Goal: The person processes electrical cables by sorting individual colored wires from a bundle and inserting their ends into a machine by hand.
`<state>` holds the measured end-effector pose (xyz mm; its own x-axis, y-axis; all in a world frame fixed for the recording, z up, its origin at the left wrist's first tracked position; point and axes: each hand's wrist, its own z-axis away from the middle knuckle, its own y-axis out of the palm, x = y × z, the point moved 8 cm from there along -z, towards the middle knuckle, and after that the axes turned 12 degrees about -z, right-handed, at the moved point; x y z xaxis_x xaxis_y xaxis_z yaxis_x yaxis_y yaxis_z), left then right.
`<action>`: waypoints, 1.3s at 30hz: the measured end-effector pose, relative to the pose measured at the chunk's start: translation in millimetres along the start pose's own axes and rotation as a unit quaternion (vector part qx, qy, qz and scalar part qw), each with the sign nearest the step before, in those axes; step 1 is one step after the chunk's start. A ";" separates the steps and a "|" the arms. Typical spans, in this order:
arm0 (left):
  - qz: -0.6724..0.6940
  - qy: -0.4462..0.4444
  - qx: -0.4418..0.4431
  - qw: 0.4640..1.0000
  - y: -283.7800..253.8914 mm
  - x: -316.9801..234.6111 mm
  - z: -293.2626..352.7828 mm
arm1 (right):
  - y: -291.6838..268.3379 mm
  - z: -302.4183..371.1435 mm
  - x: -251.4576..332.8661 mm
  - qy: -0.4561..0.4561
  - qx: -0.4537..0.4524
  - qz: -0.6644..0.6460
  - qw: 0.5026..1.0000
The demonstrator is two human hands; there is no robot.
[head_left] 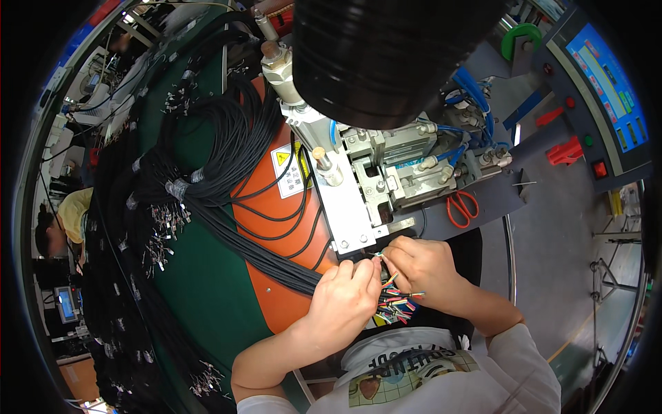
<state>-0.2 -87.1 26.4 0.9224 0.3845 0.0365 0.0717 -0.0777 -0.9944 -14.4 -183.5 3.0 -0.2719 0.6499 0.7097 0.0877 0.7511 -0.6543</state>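
Observation:
My left hand (345, 293) is closed, its fingertips pinched at the end of a black cable just in front of the machine's metal plate. My right hand (422, 268) meets it from the other side, thumb and finger pressed together by the same spot. A small pale wire end (378, 255) shows between the two hands; the fingers cover most of it. Below them hangs a bunch of stripped cable ends (396, 306) with red, yellow, white and dark wires. The black cables (276, 261) run from there to the left, passing under my left hand.
A metal pneumatic machine (400, 162) with blue hoses stands ahead, under a large black cylinder (386, 62). Red-handled scissors (462, 209) lie to its right. Thick bundles of black cable (214, 131) cover the green table (200, 276). A control screen (610, 90) stands at far right.

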 end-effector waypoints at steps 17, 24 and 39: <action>0.020 0.003 -0.014 1.000 -2.8 1.2 0.6 | 1.1 10.8 -16.1 -0.009 -0.145 -0.156 0.977; 0.032 -0.011 0.000 0.999 -0.9 2.6 2.0 | 1.7 15.0 -8.3 -0.041 -0.172 -0.104 0.979; 0.024 -0.011 -0.007 1.000 0.5 2.3 2.8 | 5.5 16.4 -31.0 0.081 -0.142 -0.234 0.958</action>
<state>0.9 -83.7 25.7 0.9167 0.3994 -0.0125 0.0337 -0.1086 -0.9935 -21.2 -201.4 -26.8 -0.1943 0.2259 0.9546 0.2566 0.9509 -0.1728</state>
